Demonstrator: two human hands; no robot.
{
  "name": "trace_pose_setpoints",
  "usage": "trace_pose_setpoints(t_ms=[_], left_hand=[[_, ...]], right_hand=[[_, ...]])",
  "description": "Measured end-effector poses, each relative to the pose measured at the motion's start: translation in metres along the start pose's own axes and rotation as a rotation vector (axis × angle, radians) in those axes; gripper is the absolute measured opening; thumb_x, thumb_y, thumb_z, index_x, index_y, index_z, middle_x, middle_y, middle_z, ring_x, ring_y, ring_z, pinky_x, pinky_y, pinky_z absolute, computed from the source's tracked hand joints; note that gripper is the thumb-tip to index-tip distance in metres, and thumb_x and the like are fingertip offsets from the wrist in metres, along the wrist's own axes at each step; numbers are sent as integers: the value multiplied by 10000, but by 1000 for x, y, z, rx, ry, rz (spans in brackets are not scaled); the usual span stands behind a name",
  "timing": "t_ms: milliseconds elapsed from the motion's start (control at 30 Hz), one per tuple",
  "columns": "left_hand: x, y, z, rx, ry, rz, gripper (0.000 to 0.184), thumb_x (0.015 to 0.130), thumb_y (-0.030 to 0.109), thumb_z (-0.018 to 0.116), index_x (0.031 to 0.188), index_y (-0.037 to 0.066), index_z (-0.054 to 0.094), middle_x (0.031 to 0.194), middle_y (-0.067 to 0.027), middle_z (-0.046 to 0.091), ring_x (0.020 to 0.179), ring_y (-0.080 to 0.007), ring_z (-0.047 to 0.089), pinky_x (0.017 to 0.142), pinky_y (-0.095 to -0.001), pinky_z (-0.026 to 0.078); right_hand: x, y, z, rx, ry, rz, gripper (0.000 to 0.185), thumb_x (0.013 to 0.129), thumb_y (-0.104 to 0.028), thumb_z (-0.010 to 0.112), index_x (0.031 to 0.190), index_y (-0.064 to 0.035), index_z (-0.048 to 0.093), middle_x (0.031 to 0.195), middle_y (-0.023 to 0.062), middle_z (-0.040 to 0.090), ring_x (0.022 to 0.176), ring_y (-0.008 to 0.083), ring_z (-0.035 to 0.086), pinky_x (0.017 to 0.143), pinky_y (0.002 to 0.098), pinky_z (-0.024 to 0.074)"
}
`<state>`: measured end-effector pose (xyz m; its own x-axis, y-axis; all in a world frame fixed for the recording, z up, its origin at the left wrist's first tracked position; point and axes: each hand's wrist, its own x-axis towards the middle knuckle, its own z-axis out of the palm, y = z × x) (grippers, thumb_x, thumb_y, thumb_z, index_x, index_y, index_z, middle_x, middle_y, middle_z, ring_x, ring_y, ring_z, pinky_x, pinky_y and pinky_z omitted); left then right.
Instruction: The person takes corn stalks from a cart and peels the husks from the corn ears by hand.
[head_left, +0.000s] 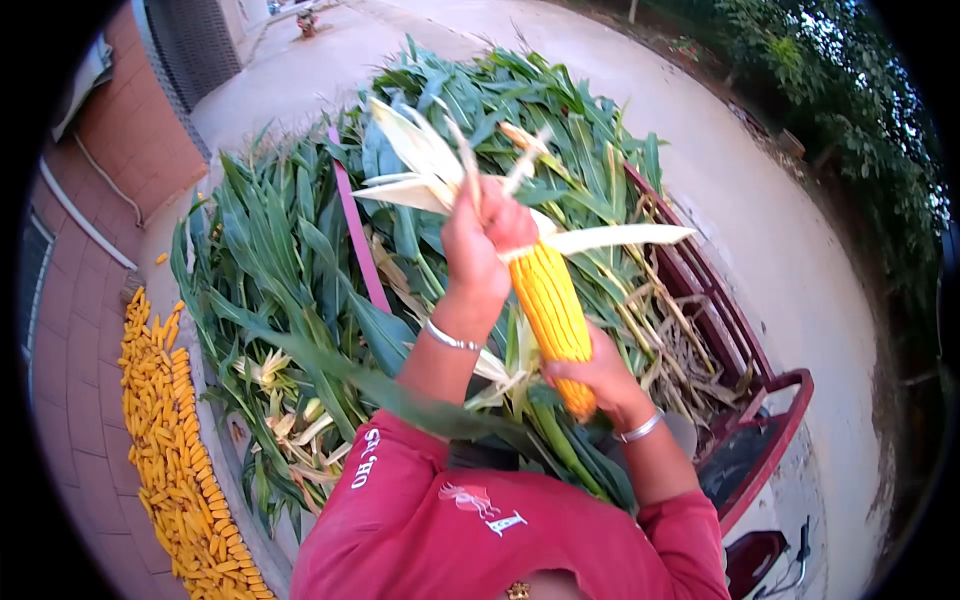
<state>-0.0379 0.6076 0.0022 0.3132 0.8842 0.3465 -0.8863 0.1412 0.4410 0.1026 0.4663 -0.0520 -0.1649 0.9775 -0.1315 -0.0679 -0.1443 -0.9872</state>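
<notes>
An ear of corn [551,310] with bare yellow kernels slants in front of my chest. My left hand [480,235] is closed around its husk end, where pale husk leaves [415,150] are peeled back and stick out past my fingers. One long husk strip [625,237] points to the right. Lower down, my right hand [598,370] wraps the ear near its tip, the thumb lying across the kernels. Beneath both hands lie green corn stalks [270,240] with long leaves. Opened, bare husks [300,435] rest among the stalks at lower left.
A dark red metal cart rail [715,300] runs along the right side, and a pink bar [358,220] crosses the stalks. Many husked corn ears [185,450] are piled by the brick wall [95,400] at left. A handlebar [800,555] shows at lower right.
</notes>
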Motion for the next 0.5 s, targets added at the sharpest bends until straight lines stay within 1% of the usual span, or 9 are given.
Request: trace_pose_setpoints(t_ms=[67, 100, 167, 200, 233, 267, 300, 367, 500], left_hand=[[9, 0, -1, -70, -19, 64, 470, 1012, 384, 312, 591, 178, 285, 464, 60, 175, 423, -97, 159, 472, -274, 208], [13, 0, -2, -82, -22, 60, 470, 1012, 384, 312, 591, 178, 285, 464, 60, 175, 423, -97, 159, 472, -274, 208], [21, -2, -5, -48, -5, 63, 461, 1010, 368, 321, 593, 175, 289, 467, 60, 182, 425, -97, 162, 474, -273, 210], [25, -2, -5, -133, 66, 118, 445, 1006, 337, 330, 593, 174, 293, 469, 60, 188, 423, -98, 161, 475, -273, 214], [31, -3, -8, -134, 63, 110, 445, 1006, 337, 330, 593, 174, 293, 469, 60, 188, 423, -98, 161, 475, -273, 214], [35, -6, -14, -169, 143, 95, 439, 1003, 323, 331, 591, 176, 299, 470, 60, 190, 423, -100, 159, 475, -275, 215], [42, -6, -19, -204, 208, 98, 433, 1001, 310, 332, 590, 178, 304, 470, 60, 192, 423, -101, 157, 475, -276, 217], [49, -5, -30, -336, 105, 89, 400, 987, 280, 320, 601, 177, 287, 486, 59, 165, 434, -102, 143, 464, -283, 211], [46, 2, -19, -579, 66, 31, 414, 990, 260, 342, 588, 174, 300, 483, 54, 163, 432, -100, 142, 471, -278, 207]], right_hand=[[14, 12, 7, 375, -66, -8, 538, 702, -138, 738, 1150, -19, 464, 880, 92, 569, 692, 173, 577, 606, 283, 487], [19, 15, 10, 368, -55, -8, 538, 702, -138, 738, 1150, -19, 464, 880, 92, 569, 692, 173, 577, 606, 283, 487], [26, 22, 13, 585, -163, -48, 459, 713, -168, 720, 1087, -11, 506, 813, 90, 580, 706, 175, 580, 638, 281, 484], [28, 30, 14, 647, -205, -25, 531, 717, -215, 712, 1156, -19, 486, 847, 94, 561, 695, 172, 550, 637, 280, 471], [32, 39, 27, 952, -289, 3, 613, 719, -227, 701, 1242, -36, 446, 880, 91, 528, 695, 165, 511, 636, 278, 453], [33, 48, 37, 1042, -264, 16, 639, 724, -235, 691, 1274, -46, 424, 891, 89, 513, 694, 163, 495, 636, 274, 444], [38, 48, 43, 1115, -255, 22, 666, 730, -244, 681, 1306, -57, 403, 901, 86, 498, 694, 160, 479, 636, 270, 436], [41, 41, 42, 1060, -260, -24, 671, 736, -275, 666, 1311, -61, 394, 874, 73, 484, 689, 153, 471, 631, 259, 424], [51, 54, 37, 1135, -421, -37, 723, 696, -331, 683, 1308, -77, 391, 827, 58, 450, 622, 122, 432, 558, 238, 394]])
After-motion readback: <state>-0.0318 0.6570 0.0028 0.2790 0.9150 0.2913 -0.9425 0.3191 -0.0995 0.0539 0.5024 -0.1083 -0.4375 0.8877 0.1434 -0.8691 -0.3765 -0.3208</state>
